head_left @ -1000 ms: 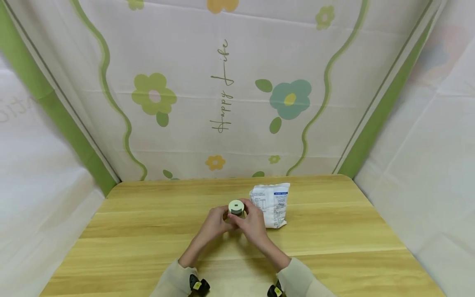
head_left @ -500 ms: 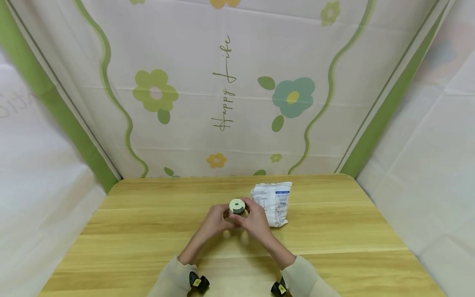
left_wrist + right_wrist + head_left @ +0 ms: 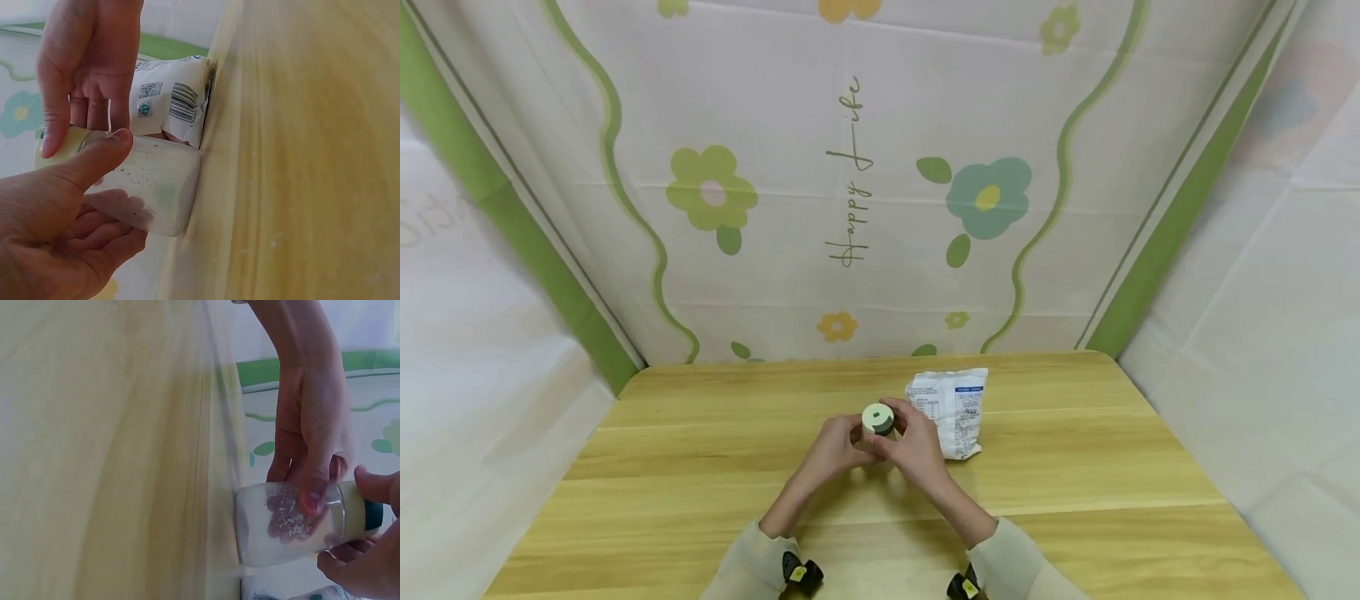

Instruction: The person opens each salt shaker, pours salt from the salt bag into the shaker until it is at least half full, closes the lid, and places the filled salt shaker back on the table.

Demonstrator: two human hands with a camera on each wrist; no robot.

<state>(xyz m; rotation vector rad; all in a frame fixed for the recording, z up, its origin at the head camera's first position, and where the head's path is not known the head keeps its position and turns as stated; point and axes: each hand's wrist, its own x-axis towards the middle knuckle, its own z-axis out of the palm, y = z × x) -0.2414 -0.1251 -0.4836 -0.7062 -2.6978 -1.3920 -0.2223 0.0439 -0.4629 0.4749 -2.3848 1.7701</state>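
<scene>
A clear seasoning jar [image 3: 256,531] with white specks on its wall stands upright, its base right at the tabletop. Its cream cap [image 3: 877,416] carries a dark green section and a small dark mark on top. My left hand [image 3: 833,448] grips the jar's body, the thumb [image 3: 103,159] along the near side and the fingers curled round behind. With thumb and fingers, my right hand [image 3: 917,446] pinches the cap from the right. In the left wrist view the right fingers cover part of the cap.
Just behind and right of my right hand, a white printed packet [image 3: 958,417] stands on the wooden table [image 3: 700,450]. A flowered fabric sheet [image 3: 790,250] rises at the table's back edge, with white fabric on both sides.
The cap's dark green section has shifted from the front towards the right as the right fingers turn it. The left hand keeps its grip on the jar; the packet stays put.
</scene>
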